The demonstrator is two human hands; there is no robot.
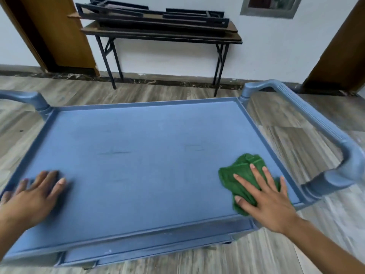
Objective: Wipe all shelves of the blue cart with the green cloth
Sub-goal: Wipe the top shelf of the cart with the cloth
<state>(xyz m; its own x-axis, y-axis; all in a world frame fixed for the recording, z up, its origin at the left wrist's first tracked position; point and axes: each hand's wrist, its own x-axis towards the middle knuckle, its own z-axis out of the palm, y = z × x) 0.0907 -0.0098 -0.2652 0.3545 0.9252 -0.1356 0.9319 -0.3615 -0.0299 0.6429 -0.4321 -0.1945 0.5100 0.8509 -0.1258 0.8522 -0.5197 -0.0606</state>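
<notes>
The blue cart's top shelf [142, 155] fills the middle of the view, a flat tray with a raised rim. A crumpled green cloth [239, 175] lies at its near right corner. My right hand [264, 196] presses flat on the cloth, fingers spread, palm over its near half. My left hand [33, 196] rests flat on the shelf's near left corner, holding nothing. A strip of a lower shelf [150, 252] shows under the front rim; the rest of it is hidden.
Blue cart handles rise at the right [316, 123] and left [25, 97] ends. A dark folding table [162, 34] with more folded tables stacked on it stands against the white wall behind. Wooden door frames flank it. Wood-pattern floor surrounds the cart.
</notes>
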